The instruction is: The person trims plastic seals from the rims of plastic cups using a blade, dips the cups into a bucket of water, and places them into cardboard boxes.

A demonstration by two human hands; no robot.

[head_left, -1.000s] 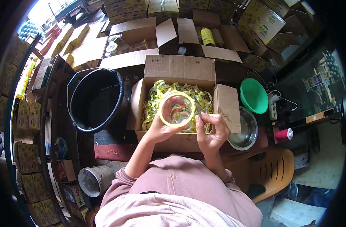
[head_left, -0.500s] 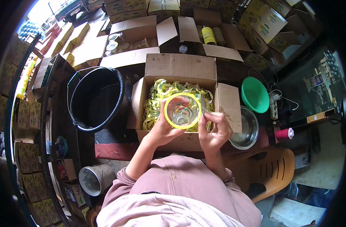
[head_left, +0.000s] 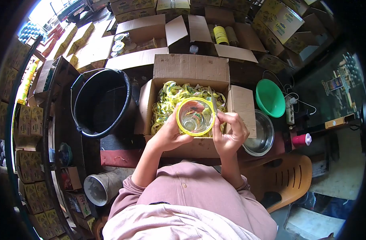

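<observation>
Above the strips in the open carton point(head_left: 191, 66), the left hand point(head_left: 167, 134) curled round the yellow-rimmed cup point(head_left: 193, 122) at eight o'clock; at three, the right hand point(head_left: 232, 133) pinched a thin blade point(head_left: 214, 103) against its rim. The black bucket point(head_left: 101, 102) stood at nine, the green bowl point(head_left: 270, 98) around two.

Left hand point(head_left: 170, 130): curled in a grip, forearm angled inward.
Right hand point(head_left: 231, 130): thumb and index finger pinched together, forearm raised.
</observation>
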